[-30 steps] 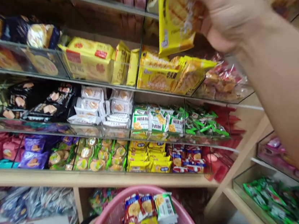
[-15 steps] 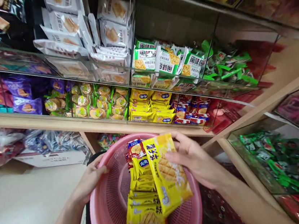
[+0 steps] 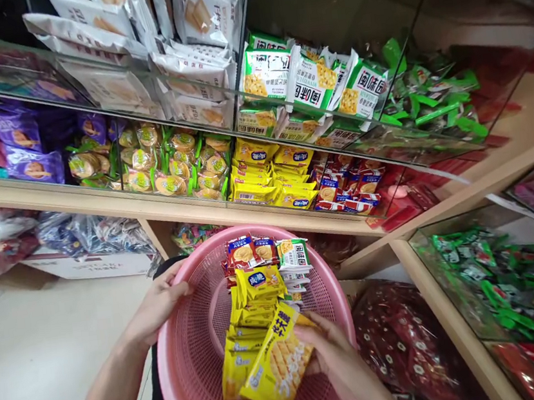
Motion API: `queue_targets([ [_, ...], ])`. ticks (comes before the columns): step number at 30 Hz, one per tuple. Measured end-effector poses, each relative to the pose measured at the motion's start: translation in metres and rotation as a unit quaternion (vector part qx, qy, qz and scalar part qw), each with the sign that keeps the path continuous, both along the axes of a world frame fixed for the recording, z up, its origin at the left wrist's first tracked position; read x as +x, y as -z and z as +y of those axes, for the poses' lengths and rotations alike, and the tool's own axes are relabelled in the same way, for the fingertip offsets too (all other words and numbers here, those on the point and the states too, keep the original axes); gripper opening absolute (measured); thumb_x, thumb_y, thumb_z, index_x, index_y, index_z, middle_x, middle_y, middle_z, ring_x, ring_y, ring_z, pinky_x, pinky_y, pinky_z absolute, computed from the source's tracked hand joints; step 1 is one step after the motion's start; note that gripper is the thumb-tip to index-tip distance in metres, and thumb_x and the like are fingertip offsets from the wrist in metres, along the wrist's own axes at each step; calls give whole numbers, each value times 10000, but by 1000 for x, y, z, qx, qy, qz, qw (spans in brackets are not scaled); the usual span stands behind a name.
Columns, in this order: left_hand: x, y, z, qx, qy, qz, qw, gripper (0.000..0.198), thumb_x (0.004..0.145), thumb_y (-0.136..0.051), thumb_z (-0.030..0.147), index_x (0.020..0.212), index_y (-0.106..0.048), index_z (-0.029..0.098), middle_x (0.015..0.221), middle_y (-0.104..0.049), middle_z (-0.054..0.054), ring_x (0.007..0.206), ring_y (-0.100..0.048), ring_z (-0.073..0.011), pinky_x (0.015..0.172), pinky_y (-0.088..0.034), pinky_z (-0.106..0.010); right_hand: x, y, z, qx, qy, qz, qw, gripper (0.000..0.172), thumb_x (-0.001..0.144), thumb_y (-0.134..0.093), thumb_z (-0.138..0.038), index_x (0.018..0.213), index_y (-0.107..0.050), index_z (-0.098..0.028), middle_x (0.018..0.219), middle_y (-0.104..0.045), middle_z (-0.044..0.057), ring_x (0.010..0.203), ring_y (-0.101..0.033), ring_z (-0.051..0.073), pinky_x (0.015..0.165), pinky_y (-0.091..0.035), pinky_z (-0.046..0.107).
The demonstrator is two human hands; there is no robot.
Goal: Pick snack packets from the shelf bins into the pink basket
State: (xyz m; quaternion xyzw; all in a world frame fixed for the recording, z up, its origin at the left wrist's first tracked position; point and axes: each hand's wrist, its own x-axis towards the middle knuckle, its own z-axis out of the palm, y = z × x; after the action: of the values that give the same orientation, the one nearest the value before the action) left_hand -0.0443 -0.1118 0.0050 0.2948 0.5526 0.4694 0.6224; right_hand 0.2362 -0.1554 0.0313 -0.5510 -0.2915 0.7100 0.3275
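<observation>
My left hand (image 3: 160,302) grips the rim of a pink plastic mesh basket (image 3: 184,372) on its left side. My right hand (image 3: 333,364) holds a yellow biscuit packet (image 3: 276,364) tilted low inside the basket, its lower end resting against the other packets. Beneath and behind it lies a stack of similar yellow packets (image 3: 249,332). Red-and-blue biscuit packets (image 3: 243,253) and a green-and-white packet (image 3: 293,255) stand at the far side of the basket. Packets hide most of the basket floor.
Glass-fronted wooden shelves (image 3: 162,214) full of packaged snacks stand beyond the basket. A glass bin of green-wrapped sweets (image 3: 496,282) stands at right, with red patterned bags (image 3: 406,345) below it. Tiled floor (image 3: 48,363) lies at left, with a cardboard box (image 3: 85,264).
My right hand has lowered the yellow packet into the basket and tilted it. The basket and left hand stay about the same, while the shelves have shifted slightly in view.
</observation>
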Motion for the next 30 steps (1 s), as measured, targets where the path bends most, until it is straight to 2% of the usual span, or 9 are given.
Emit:
queue_targets([
  [5, 0, -1, 0, -3, -7, -9, 1000, 578, 636, -638, 154, 1210, -571, 172, 778, -675, 25, 683, -590, -168, 631, -469, -231, -19, 6, -2, 7, -61, -9, 998, 378, 693, -739, -391, 1035, -624, -279, 991, -689, 7, 798, -669, 192, 539, -536, 256],
  [8, -1, 1, 0, -4, -9, -21, 1000, 560, 639, -631, 132, 1194, -583, 185, 834, -695, 25, 700, -598, -161, 644, -466, -224, -22, 11, -2, 14, -101, 6, 995, 396, 694, -739, -367, 1061, -611, -288, 984, -690, -3, 864, -663, 197, 682, -539, 293],
  [11, -3, 3, 0, -2, -7, -25, 1000, 562, 635, -623, 119, 1193, -584, 184, 856, -699, 23, 712, -600, -160, 653, -465, -222, -19, 16, -1, 46, -154, 17, 987, 384, 704, -732, -321, 1058, -593, -267, 983, -692, 0, 932, -645, 194, 827, -488, 313],
  [17, -3, 1, 0, -8, 1, -27, 1000, 573, 626, -619, 126, 1194, -569, 184, 832, -694, 22, 724, -605, -174, 654, -469, -235, 2, 30, 0, 47, -270, 24, 961, 538, 735, -671, -232, 1219, -436, -244, 1087, -655, 28, 931, -633, 166, 823, -462, 295],
  [20, -2, 0, 1, -8, 6, -28, 1000, 564, 631, -614, 125, 1190, -563, 178, 798, -692, 20, 705, -595, -169, 640, -466, -231, 12, 32, 1, 58, -312, -63, 946, 423, 742, -642, -247, 1137, -493, -226, 1033, -662, 21, 892, -633, 173, 744, -463, 263],
  [23, -3, 1, 2, -8, 11, -33, 999, 558, 651, -606, 114, 1203, -555, 186, 791, -687, 25, 714, -596, -163, 651, -469, -226, 14, 22, 3, 90, -363, -232, 898, 255, 754, -629, -303, 988, -598, -206, 997, -673, 29, 935, -607, 212, 782, -442, 288],
  [25, -3, 2, 2, -10, 9, -33, 999, 553, 660, -604, 104, 1204, -558, 191, 818, -687, 29, 727, -598, -157, 661, -472, -220, 14, 13, 4, 109, -381, -308, 865, 207, 779, -603, -328, 944, -633, -207, 1032, -675, 37, 1004, -580, 232, 847, -415, 310],
  [27, -4, 2, 2, -11, 3, -28, 1000, 543, 668, -604, 100, 1202, -564, 194, 852, -690, 30, 742, -599, -152, 669, -474, -213, 12, 8, 5, 117, -387, -337, 850, 186, 798, -576, -316, 938, -641, -212, 1061, -676, 37, 1046, -565, 234, 882, -395, 316],
  [30, -4, 3, 2, -11, 7, -24, 1000, 555, 674, -596, 92, 1219, -561, 198, 874, -692, 31, 746, -599, -149, 667, -474, -209, 9, 12, 4, 125, -383, -352, 844, 138, 810, -546, -285, 892, -627, -209, 1006, -685, 32, 1008, -582, 222, 852, -402, 303],
])
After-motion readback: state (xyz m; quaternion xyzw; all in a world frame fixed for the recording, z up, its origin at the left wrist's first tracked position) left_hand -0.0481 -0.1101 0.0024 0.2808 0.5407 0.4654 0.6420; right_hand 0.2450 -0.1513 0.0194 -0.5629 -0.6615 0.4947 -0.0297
